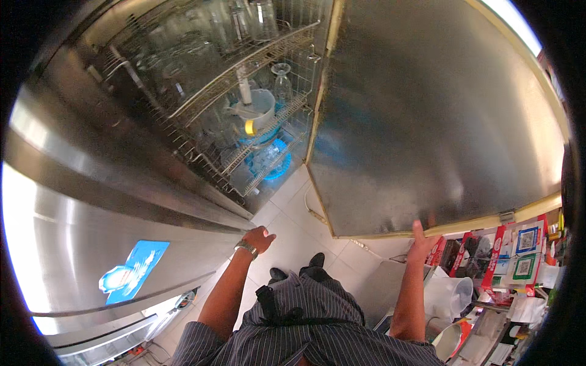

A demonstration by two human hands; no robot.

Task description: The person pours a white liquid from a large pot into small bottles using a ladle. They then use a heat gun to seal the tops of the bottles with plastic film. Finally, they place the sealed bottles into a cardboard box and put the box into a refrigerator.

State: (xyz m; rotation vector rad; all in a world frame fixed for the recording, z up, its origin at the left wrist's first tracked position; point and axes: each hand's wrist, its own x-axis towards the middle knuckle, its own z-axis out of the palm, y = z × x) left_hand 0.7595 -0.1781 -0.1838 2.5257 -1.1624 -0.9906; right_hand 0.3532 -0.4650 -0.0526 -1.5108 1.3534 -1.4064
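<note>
A steel cabinet door with a yellowish seal along its rim stands wide open on the right. My right hand grips its near edge, thumb on the inner face and the other fingers hidden behind. My left hand, a metal watch at the wrist, is by the edge of the left steel panel; its fingers are curled and whether they hold that edge is unclear. Inside the cabinet, wire racks carry glassware, a translucent plastic jug and a blue plastic basket with clear items.
A blue sticker is on the left panel. Pale floor tiles lie under my feet. At right, a cluttered counter holds a clear plastic container, a red-edged rack and cards with printed codes.
</note>
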